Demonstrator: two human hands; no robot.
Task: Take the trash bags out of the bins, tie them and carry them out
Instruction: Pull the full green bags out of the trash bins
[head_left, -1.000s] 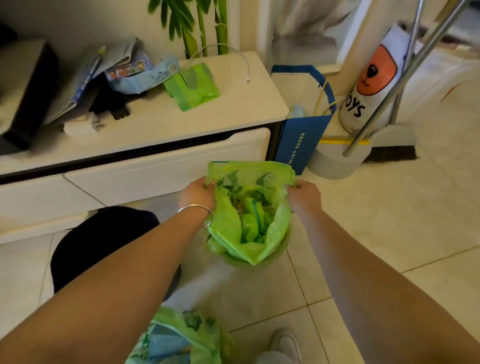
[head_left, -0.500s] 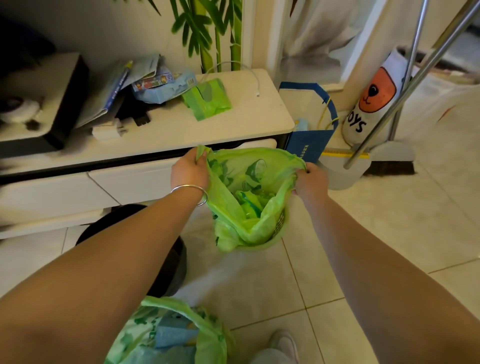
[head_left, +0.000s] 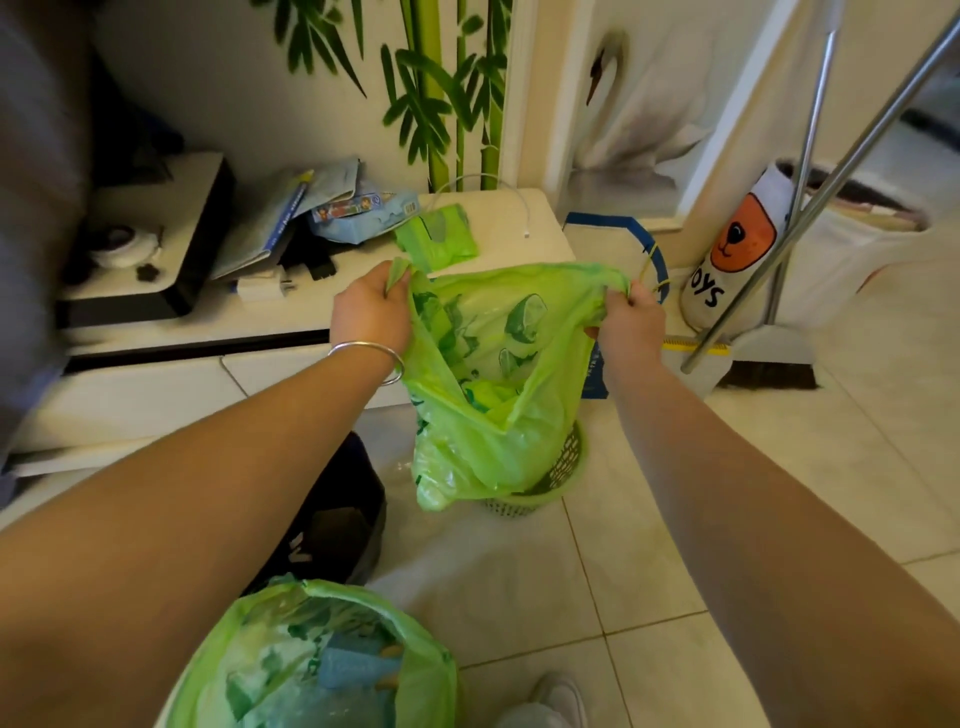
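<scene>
A green trash bag hangs open between my hands, mostly lifted out of a small green mesh bin on the tiled floor; its lower end still dips into the bin. My left hand grips the bag's left rim and my right hand grips the right rim. Crumpled trash lies inside. A second green trash bag lines another bin at the bottom of the view, near my foot.
A low white cabinet with papers, boxes and a pack of green bags stands behind. A blue paper bag, a broom and dustpan and a white toy sack stand to the right. A dark object sits left of the bin.
Both hands have raised the bag's rim well above the mesh bin, drawing the bag up and stretching its mouth wider. The bin's side now shows below the bag.
</scene>
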